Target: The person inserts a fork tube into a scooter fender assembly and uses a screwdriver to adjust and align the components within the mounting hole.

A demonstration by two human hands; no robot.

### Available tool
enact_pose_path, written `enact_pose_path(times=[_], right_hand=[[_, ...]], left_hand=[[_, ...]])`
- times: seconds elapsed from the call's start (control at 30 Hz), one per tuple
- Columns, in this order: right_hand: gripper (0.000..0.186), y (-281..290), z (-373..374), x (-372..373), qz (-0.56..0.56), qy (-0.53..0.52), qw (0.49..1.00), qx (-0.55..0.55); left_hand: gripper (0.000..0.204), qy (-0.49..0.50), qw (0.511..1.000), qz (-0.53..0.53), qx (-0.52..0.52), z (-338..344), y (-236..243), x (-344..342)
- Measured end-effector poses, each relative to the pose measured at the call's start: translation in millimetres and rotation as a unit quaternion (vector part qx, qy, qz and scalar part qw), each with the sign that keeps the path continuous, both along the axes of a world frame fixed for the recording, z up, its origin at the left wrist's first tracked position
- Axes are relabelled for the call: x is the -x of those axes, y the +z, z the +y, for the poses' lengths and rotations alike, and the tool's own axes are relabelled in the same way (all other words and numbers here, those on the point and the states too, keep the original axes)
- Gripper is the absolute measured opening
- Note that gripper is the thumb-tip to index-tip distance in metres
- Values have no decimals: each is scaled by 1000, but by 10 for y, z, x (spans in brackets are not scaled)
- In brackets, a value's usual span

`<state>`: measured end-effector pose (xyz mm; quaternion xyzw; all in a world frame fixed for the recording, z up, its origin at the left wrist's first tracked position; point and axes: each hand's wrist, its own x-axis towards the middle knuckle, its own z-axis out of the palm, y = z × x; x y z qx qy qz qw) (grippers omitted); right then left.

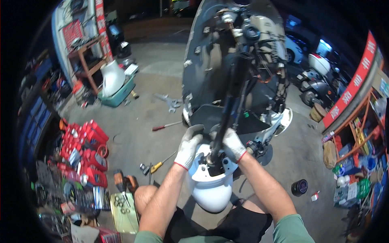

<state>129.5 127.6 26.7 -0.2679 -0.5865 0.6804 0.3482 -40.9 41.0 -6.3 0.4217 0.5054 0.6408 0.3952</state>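
I wear white gloves with red cuffs. My left hand (190,146) is curled at the upper left of a white fender (210,194); what its fingers grip is unclear. My right hand (233,146) is closed just right of a black steering column (224,119), at the fender's top; what it holds is hidden. The column runs down into a bracket opening in the fender. Beyond it stands a stripped scooter body (202,60) with its dark inner side, wiring and mechanical parts showing. A white and black assembly (255,148) lies right of my right hand.
Red jugs (89,133), a drill (121,180), a yellow tray of rings (123,214), screwdrivers (161,161) and wrenches (168,101) are at left. A green tub (117,95) sits farther back. A black round container (299,187), an orange shelf (360,137) and parked scooters (318,81) are at right.
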Motion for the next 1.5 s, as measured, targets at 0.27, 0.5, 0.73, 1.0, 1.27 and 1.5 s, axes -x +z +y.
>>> enact_pose_path(times=[0.27,0.5,0.73,1.0,1.27,1.5], right_hand=[[13,110,-37,-37,-59,-5,998,34],[13,282,-111,-63,-104,13,994,22],[18,402,6,-142,-211,101,967,-100],[21,388,95,-168,-314,103,919,-213],[18,434,17,-143,-266,89,958,-54],[23,305,37,-92,-340,90,924,-150]], left_hand=[[85,-138,909,335,206,-473,138,141],[89,-153,890,362,231,-569,56,64],[63,-68,890,407,193,-573,87,-79],[62,-84,901,361,226,-532,41,-92],[58,-78,912,354,194,-529,-102,-108],[56,-52,922,359,134,-484,-177,-75]])
